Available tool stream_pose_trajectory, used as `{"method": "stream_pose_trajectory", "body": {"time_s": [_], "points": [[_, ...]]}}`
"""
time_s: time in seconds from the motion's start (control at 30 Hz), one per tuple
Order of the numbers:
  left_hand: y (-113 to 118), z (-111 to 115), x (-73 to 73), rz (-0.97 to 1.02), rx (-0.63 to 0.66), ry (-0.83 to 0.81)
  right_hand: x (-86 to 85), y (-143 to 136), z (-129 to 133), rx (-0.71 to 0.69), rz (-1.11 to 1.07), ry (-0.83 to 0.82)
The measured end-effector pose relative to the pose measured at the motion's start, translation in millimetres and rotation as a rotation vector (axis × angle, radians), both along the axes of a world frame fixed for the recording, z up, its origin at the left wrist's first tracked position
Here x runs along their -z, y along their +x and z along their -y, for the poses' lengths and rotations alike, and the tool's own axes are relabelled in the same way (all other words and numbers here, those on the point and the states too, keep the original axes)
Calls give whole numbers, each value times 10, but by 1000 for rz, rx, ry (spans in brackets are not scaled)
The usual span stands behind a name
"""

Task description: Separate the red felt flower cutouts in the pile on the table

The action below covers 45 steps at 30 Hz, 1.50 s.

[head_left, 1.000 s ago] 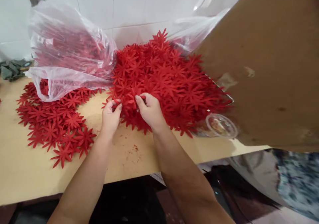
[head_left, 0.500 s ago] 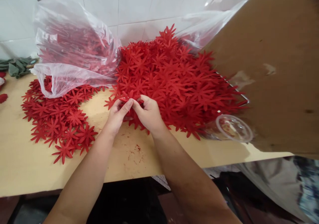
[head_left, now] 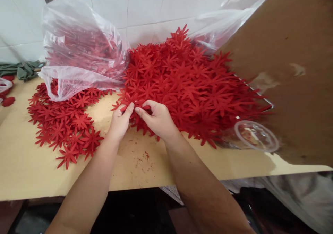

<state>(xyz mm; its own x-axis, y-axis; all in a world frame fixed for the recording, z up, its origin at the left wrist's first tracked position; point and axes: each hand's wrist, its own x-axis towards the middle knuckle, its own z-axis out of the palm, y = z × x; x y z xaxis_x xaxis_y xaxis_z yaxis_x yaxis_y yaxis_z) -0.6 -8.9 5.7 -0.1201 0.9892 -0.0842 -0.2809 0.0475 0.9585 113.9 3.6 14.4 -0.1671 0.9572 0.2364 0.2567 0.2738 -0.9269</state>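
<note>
My left hand [head_left: 120, 122] pinches a red star-shaped artificial flower piece [head_left: 138, 104] between thumb and fingers at the near edge of a large heap. My right hand [head_left: 159, 119] grips the same piece from the other side, its thumb tip close to the left thumb. Red petals stick out past the fingers of both hands, and much of the held piece blends into the heap behind it. That heap [head_left: 182, 85] of matching red flower pieces is piled behind and to the right of my hands. A smaller spread of them [head_left: 62, 123] lies on the left.
A clear plastic bag [head_left: 80, 50] full of red pieces stands at the back left, near green cloth-like items [head_left: 26, 70]. On the right, a clear plastic cup [head_left: 249, 137] lies on its side by a large cardboard sheet [head_left: 291, 88]. The tan tabletop [head_left: 135, 171] ends near my forearms.
My thumbs have parted slightly, while both hands keep their pinch on the red piece. The view has shifted a little, so the surroundings appear further right.
</note>
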Motion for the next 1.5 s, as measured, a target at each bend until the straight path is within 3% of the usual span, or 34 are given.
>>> {"method": "stream_pose_trajectory", "body": {"time_s": [0.13,0.27,0.47,0.73,0.97,1.13,1.33,1.5], "points": [[-41,-36,-23,99,-132,11,-14,0,-9,-82,-118,-37],[-99,-17,-80,109,-223,16,-11,17,-12,-15,-55,-31],[-88,6,-11,5,-236,-13,57,58,-70,104,-74,62],[-164,-17,-26,130,-299,-109,83,9,-152,33,-338,-2],[-214,-49,-109,129,-227,-112,69,76,-161,97,-245,18],[-164,-39,4,144,-203,-112,72,89,-181,185,-228,34],[-145,-30,152,12,-142,31,94,46,-214,219,-324,17],[-183,-60,182,2,-168,81,60,68,-151,186,-191,66]]}}
